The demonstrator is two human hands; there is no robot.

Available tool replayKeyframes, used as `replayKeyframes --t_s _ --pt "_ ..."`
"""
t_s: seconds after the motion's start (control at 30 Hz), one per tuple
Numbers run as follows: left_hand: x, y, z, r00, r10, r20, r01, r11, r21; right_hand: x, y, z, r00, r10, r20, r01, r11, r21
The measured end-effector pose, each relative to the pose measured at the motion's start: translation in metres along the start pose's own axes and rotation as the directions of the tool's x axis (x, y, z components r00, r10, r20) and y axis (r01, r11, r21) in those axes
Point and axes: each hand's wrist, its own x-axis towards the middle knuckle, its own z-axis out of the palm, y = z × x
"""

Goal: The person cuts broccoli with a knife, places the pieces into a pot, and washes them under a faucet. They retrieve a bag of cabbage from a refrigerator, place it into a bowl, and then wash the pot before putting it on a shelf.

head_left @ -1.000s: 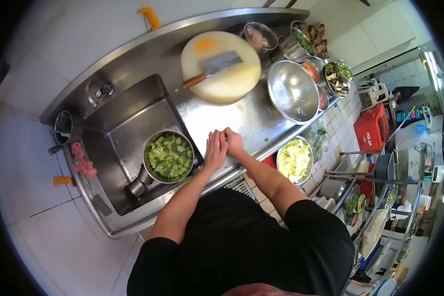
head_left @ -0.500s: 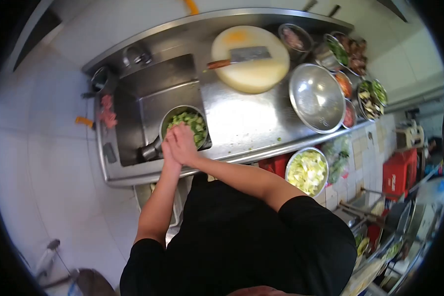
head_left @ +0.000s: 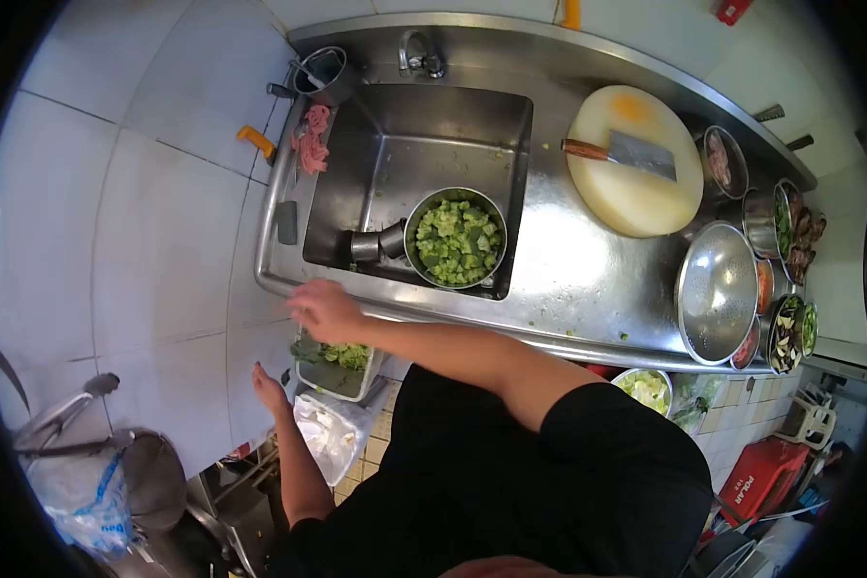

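My right hand point(head_left: 324, 310) is over the sink's front edge at the left, its fingers apart and slightly blurred, holding nothing. Lower and further left, my left hand point(head_left: 269, 390) is empty with its fingers stretched out. Below my right hand is a white bin point(head_left: 364, 387) with green vegetable scraps point(head_left: 353, 356) in it. A round metal pot point(head_left: 502, 240) full of cut broccoli point(head_left: 453, 241) stands in the front right corner of the sink point(head_left: 433, 154). Both hands are apart from the pot.
A cleaver point(head_left: 643, 155) lies on the round cutting board point(head_left: 636, 207). To the right are a colander point(head_left: 718, 289) and several bowls of ingredients. A pink cloth point(head_left: 311, 143) hangs at the sink's left rim. A bowl of cut cabbage point(head_left: 643, 389) stands below the counter.
Both hands have left the broccoli pot and separated, moving left and down toward the bin. The view has shifted left, bringing the bin and the whole pot into sight.
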Motion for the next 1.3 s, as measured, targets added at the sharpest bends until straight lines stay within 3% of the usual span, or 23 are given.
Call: replayKeyframes --t_s 0.03,0.07,0.13,0.17,0.2,0.23,0.27,0.3,0.33,0.37,0.4,0.43,0.53,0.6,0.67,0.7,0.73,0.77,0.97,1.07,1.2,1.23,1.3 --pt "-0.003 0.009 -0.007 0.997 0.021 -0.078 -0.021 1.0 0.005 0.004 0.026 -0.019 0.999 0.054 -0.005 -0.054 0.998 0.045" --pt "-0.004 0.027 -0.007 0.998 0.01 -0.07 -0.01 1.0 0.005 -0.003 0.049 -0.036 0.925 0.373 -0.069 -0.364 0.924 0.121" --pt "-0.002 0.089 0.009 0.997 0.022 0.078 -0.005 0.976 -0.216 -0.04 0.12 -0.086 0.789 0.578 -0.207 -0.553 0.816 0.169" --pt "0.005 0.109 0.025 0.99 0.066 0.128 -0.029 0.963 -0.266 -0.047 0.127 -0.129 0.705 0.706 -0.061 -0.654 0.615 -0.44" --pt "0.016 0.13 0.048 0.978 0.117 0.171 -0.056 0.945 -0.323 -0.065 0.141 -0.146 0.318 0.901 -0.294 -0.939 0.255 -0.232" --pt "0.028 0.15 0.077 0.952 0.191 0.238 -0.093 0.924 -0.371 -0.117 0.211 -0.16 0.553 0.831 -0.055 -0.743 0.463 -0.484" --pt "0.04 0.173 0.109 0.915 0.27 0.3 -0.127 0.898 -0.422 -0.115 0.193 -0.181 0.131 0.991 0.005 -0.963 0.128 -0.239" --pt "0.047 0.207 0.142 0.87 0.281 0.406 -0.052 0.87 -0.49 -0.137 0.214 -0.185 0.172 0.982 0.072 -0.934 0.186 -0.304" --pt "0.054 0.241 0.176 0.808 0.301 0.507 0.031 0.837 -0.546 -0.194 0.301 -0.165 0.352 0.931 0.091 -0.825 0.355 -0.44" --pt "0.066 0.261 0.215 0.716 0.4 0.573 0.011 0.814 -0.581 -0.165 0.27 -0.169 -0.008 1.0 0.002 -0.974 -0.007 -0.228" --pt "0.08 0.279 0.258 0.616 0.495 0.613 -0.03 0.792 -0.61 -0.2 0.307 -0.162 0.324 0.944 -0.068 -0.861 0.264 -0.434" --pt "0.086 0.305 0.298 0.573 0.521 0.632 -0.014 0.777 -0.629 -0.202 0.309 -0.158 0.404 0.914 -0.029 -0.665 0.272 -0.696" --pt "0.111 0.386 0.389 0.464 0.435 0.772 -0.075 0.887 -0.455 -0.2 0.31 -0.15 0.361 0.928 -0.091 -0.659 0.185 -0.729" --pt "0.134 0.418 0.449 0.413 0.588 0.695 -0.146 0.796 -0.587 -0.207 0.332 -0.144 0.26 0.883 -0.39 -0.906 0.083 -0.415" --pt "0.165 0.438 0.512 0.534 0.577 0.617 -0.094 0.766 -0.635 -0.163 0.291 -0.169 0.093 0.871 -0.483 -0.986 0.013 -0.167" --pt "0.189 0.434 0.554 0.502 0.775 0.383 -0.503 0.622 -0.6 -0.151 0.288 -0.175 0.001 0.844 -0.537 -1.0 -0.002 -0.005" --pt "0.182 0.463 0.544 0.521 0.632 0.573 -0.318 0.767 -0.557 -0.139 0.284 -0.18 -0.027 0.843 -0.537 -1.0 -0.017 0.024" --pt "0.188 0.477 0.547 0.407 0.535 0.741 -0.124 0.835 -0.535 -0.125 0.281 -0.187 -0.05 0.839 -0.541 -0.996 -0.004 0.086" --pt "0.217 0.502 0.57 0.147 0.577 0.803 -0.189 0.813 -0.55 -0.088 0.266 -0.222 0.023 0.855 -0.518 -0.999 -0.001 -0.046" --pt "0.231 0.492 0.593 0.14 0.661 0.737 -0.439 0.709 -0.553 -0.029 0.193 -0.245 0.238 0.869 -0.433 -0.969 0.241 -0.05" --pt "0.236 0.487 0.62 0.231 0.54 0.809 -0.233 0.838 -0.493 0.072 0.124 -0.266 0.587 0.532 -0.61 -0.544 0.817 0.19" --pt "0.223 0.499 0.609 0.225 0.539 0.812 -0.229 0.839 -0.493 0.099 0.099 -0.274 0.635 0.372 -0.677 -0.457 0.888 0.059" --pt "0.194 0.536 0.573 0.452 0.209 0.867 -0.279 0.956 -0.085 0.153 0.085 -0.276 0.557 0.178 -0.811 -0.138 0.983 0.121"
